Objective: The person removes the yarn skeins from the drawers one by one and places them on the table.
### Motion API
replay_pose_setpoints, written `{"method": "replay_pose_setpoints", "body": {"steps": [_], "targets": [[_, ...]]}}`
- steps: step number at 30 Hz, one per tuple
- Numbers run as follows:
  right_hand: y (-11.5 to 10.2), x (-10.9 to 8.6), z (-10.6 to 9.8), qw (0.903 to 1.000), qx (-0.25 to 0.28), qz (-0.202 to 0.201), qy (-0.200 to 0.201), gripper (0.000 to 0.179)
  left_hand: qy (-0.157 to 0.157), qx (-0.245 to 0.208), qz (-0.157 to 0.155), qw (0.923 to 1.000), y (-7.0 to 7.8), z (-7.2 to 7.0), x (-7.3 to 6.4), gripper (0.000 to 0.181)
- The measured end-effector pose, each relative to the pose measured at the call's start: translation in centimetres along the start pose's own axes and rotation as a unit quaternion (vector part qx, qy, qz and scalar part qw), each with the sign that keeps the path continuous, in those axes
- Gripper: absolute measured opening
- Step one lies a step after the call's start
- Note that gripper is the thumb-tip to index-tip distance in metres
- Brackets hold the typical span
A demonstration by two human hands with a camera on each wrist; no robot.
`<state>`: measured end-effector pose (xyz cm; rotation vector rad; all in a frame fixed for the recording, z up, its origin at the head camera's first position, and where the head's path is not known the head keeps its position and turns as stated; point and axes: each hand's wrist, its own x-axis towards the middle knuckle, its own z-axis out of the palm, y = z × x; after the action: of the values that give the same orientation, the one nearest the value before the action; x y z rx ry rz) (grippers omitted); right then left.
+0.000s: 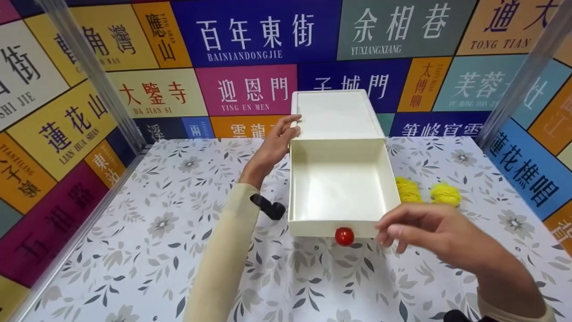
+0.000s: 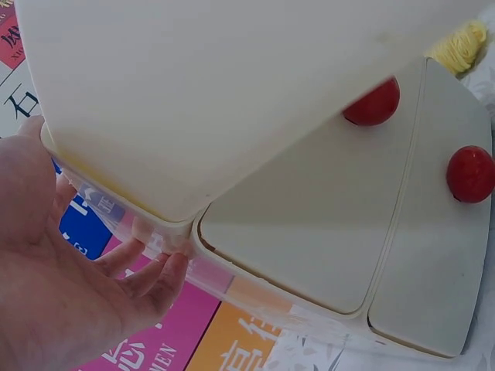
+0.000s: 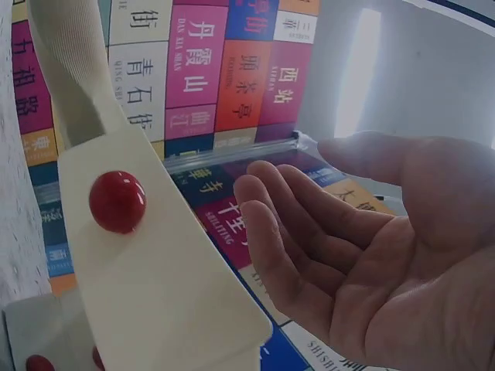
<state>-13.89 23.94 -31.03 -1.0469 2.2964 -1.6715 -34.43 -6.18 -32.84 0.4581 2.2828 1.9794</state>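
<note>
A white drawer cabinet point(image 1: 333, 114) stands on the table with its top drawer point(image 1: 337, 183) pulled out; the drawer's bare bottom shows. A round red knob point(image 1: 344, 236) sits on the drawer front. My left hand point(image 1: 277, 145) rests on the cabinet's left side near the top, fingertips at its edge. In the left wrist view its fingers touch the clear side wall point(image 2: 209, 274), below the pulled-out drawer point(image 2: 178, 100). My right hand point(image 1: 429, 228) hovers by the drawer's front right corner, fingers loosely bent. The right wrist view shows this hand point(image 3: 363, 270) holding nothing, beside the drawer front point(image 3: 162, 286).
Two yellow yarn bundles point(image 1: 446, 194) lie right of the cabinet. Lower drawer fronts point(image 2: 309, 209) with red knobs point(image 2: 470, 174) show beneath the pulled-out drawer. A flowered cloth point(image 1: 152, 232) covers the table. Colourful sign panels point(image 1: 250, 40) stand behind and at the sides.
</note>
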Motion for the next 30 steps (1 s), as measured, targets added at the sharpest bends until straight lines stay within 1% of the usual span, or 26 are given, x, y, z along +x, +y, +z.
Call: {"method": "replay_pose_setpoints", "body": {"steps": [2, 5, 7, 9, 11, 13, 16, 18, 21, 26, 28, 30], "targets": [[0.3, 0.2, 0.4, 0.9985, 0.013, 0.013, -0.051, 0.03, 0.0, -0.001, -0.002, 1.0, 0.0, 0.0, 0.0, 0.041], [0.7, 0.6, 1.1, 0.9939, 0.059, 0.022, -0.091, 0.031, 0.002, -0.003, -0.002, 1.0, 0.0, 0.0, 0.0, 0.041], [0.9, 0.8, 1.7, 0.9913, 0.077, 0.021, -0.105, 0.03, 0.004, -0.003, -0.002, 1.0, 0.0, 0.0, 0.0, 0.041], [1.1, 1.0, 2.3, 0.9889, 0.091, 0.031, -0.113, 0.029, 0.004, 0.003, -0.004, 1.0, 0.1, 0.0, 0.0, 0.041], [1.4, 1.1, 3.0, 0.9868, 0.102, 0.047, -0.116, 0.028, 0.003, 0.007, -0.005, 1.0, 0.1, 0.0, 0.0, 0.041], [1.8, 1.2, 3.7, 0.9826, 0.119, 0.07, -0.125, 0.028, 0.002, 0.009, -0.007, 0.9999, 0.2, -0.1, 0.1, 0.041], [2.6, 1.2, 4.3, 0.9711, 0.161, 0.102, -0.144, 0.032, 0.003, 0.004, -0.005, 1.0, 0.2, -0.1, 0.1, 0.04], [3.1, 1.2, 4.5, 0.9603, 0.194, 0.124, -0.157, 0.037, 0.004, 0.003, -0.003, 1.0, 0.2, -0.2, 0.0, 0.04], [3.7, 1.0, 4.6, 0.9486, 0.222, 0.157, -0.161, 0.043, 0.004, 0.009, -0.002, 0.9999, 0.2, -0.2, 0.0, 0.04], [4.1, 1.1, 5.0, 0.9418, 0.215, 0.219, -0.136, 0.052, 0.003, 0.016, -0.002, 0.9999, 0.2, 0.0, 0.0, 0.04], [4.2, 1.2, 5.2, 0.9386, 0.219, 0.233, -0.13, 0.056, 0.002, 0.016, -0.001, 0.9999, 0.2, 0.0, 0.0, 0.04], [4.2, 1.4, 5.5, 0.9335, 0.233, 0.242, -0.126, 0.057, 0.001, 0.018, 0.0, 0.9998, 0.3, 0.0, 0.0, 0.04]]}}
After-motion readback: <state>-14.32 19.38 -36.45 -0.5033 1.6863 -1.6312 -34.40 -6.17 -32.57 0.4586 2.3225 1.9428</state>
